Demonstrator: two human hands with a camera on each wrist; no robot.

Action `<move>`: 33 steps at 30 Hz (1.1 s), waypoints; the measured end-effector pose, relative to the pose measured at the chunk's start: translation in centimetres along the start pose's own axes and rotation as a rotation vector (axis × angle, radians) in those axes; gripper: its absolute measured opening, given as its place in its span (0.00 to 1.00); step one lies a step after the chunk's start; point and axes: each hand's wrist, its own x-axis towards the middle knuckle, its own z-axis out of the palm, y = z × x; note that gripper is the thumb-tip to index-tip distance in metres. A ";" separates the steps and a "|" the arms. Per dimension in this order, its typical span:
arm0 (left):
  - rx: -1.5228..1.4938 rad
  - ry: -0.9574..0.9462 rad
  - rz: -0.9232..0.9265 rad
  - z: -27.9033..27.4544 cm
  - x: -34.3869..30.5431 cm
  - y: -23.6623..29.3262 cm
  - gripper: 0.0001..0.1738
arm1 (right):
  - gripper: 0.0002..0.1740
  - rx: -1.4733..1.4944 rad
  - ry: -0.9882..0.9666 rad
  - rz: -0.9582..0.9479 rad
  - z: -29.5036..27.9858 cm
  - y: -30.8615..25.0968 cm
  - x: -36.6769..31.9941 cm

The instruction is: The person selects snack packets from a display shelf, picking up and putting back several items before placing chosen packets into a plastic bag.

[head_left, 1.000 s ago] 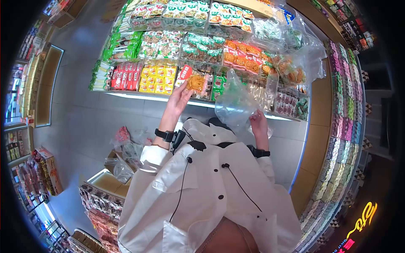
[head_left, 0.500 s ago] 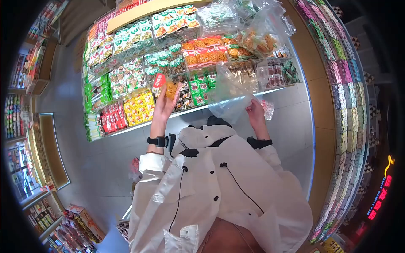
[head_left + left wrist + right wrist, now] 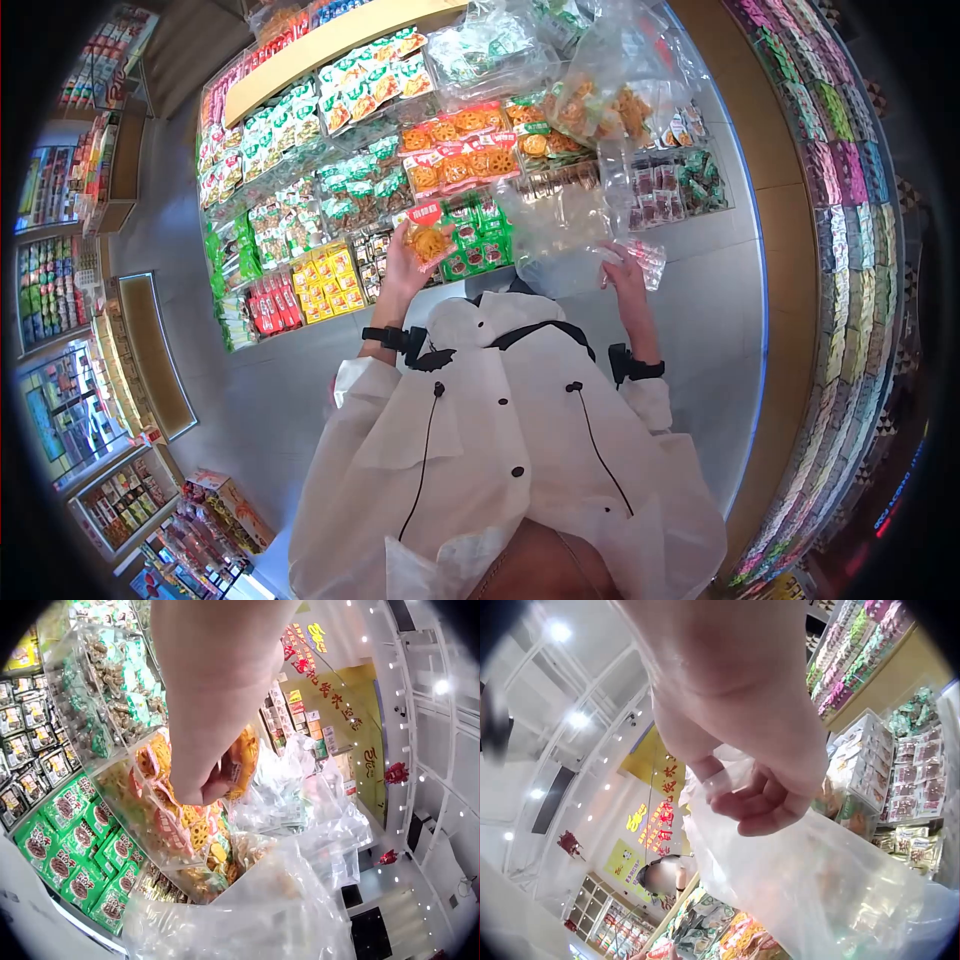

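Note:
The left hand (image 3: pixel 398 272) holds a red-topped clear packet of orange snacks (image 3: pixel 428 240) above the front of the display. Part of the orange packet (image 3: pixel 246 761) shows beside the left hand (image 3: pixel 214 776) in the left wrist view. The right hand (image 3: pixel 629 279) pinches the rim of a large clear plastic bag (image 3: pixel 568 228), which hangs in front of the display, to the right of the packet. In the right wrist view the curled fingers of the right hand (image 3: pixel 754 799) are at the top of the bag (image 3: pixel 780 877). A gap separates packet and bag.
Green packets (image 3: pixel 478 245) and yellow packets (image 3: pixel 328 282) fill the display's front row. More clear bags (image 3: pixel 620 60) lie over its far right part. A long stocked shelf (image 3: pixel 850 270) runs along the right. Another person (image 3: pixel 664 877) stands beyond in the right wrist view.
The left hand has carried the snack packet rightward past the yellow packets, and its printed front faces up more. The head view has shifted. The right hand still has the bag, slightly farther right.

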 end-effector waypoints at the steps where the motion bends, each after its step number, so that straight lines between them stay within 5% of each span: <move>1: -0.004 0.028 -0.037 -0.1 0.5 -0.2 0.37 | 0.20 0.002 -0.005 0.009 0.3 -0.5 1.0; 6: -0.025 0.245 0.119 -2.2 0.3 0.8 0.45 | 0.22 -0.061 -0.491 0.131 4.4 -2.9 6.6; 8: -0.053 0.131 0.246 -3.7 -1.2 2.0 0.45 | 0.23 -0.157 -0.682 0.118 6.5 -2.7 9.3; 10: -0.082 0.323 0.249 -3.2 -3.2 3.6 0.45 | 0.25 -0.240 -0.861 0.100 8.6 -0.2 12.1; 12: 0.013 0.227 0.397 -4.1 -5.3 5.3 0.44 | 0.25 -0.532 -1.003 -0.556 10.7 5.2 13.5; 14: 0.123 0.602 0.515 -1.5 -6.7 7.5 0.44 | 0.24 -0.655 -1.093 -0.360 13.4 3.1 13.1; 16: 0.110 0.561 0.539 0.4 -7.6 9.3 0.43 | 0.19 -1.089 -1.239 -0.300 15.7 3.3 13.8; 19: 0.186 -0.100 0.492 3.8 -6.7 11.4 0.38 | 0.18 -1.129 -1.366 -0.331 18.0 1.8 14.7; 21: 0.440 0.009 0.345 6.8 -4.0 12.0 0.35 | 0.19 -1.169 -1.466 -0.317 18.8 -0.6 15.6; 23: 0.697 0.118 0.143 10.1 -0.8 11.3 0.29 | 0.23 -0.866 -1.722 -0.294 19.3 -2.5 16.6; 24: 0.703 0.115 0.100 11.5 1.3 10.6 0.25 | 0.23 -0.870 -1.735 -0.289 18.9 -2.6 17.4; 26: 0.733 0.122 0.081 8.2 6.4 8.5 0.20 | 0.29 -0.456 -1.424 -0.006 16.6 -2.7 18.9; 28: 0.869 0.162 0.042 4.4 10.5 6.0 0.19 | 0.27 -0.430 -1.006 0.262 15.0 -4.3 20.5; 29: 0.876 0.196 0.025 5.6 10.5 5.0 0.17 | 0.27 -0.430 -1.001 0.267 13.9 -3.1 21.3; 31: 0.868 0.153 -0.021 6.6 10.3 2.5 0.18 | 0.29 -0.385 -0.445 -0.046 12.1 0.1 21.9; 33: 1.004 0.048 -0.063 5.5 11.5 1.0 0.20 | 0.28 -0.345 -0.485 -0.045 11.1 0.5 21.4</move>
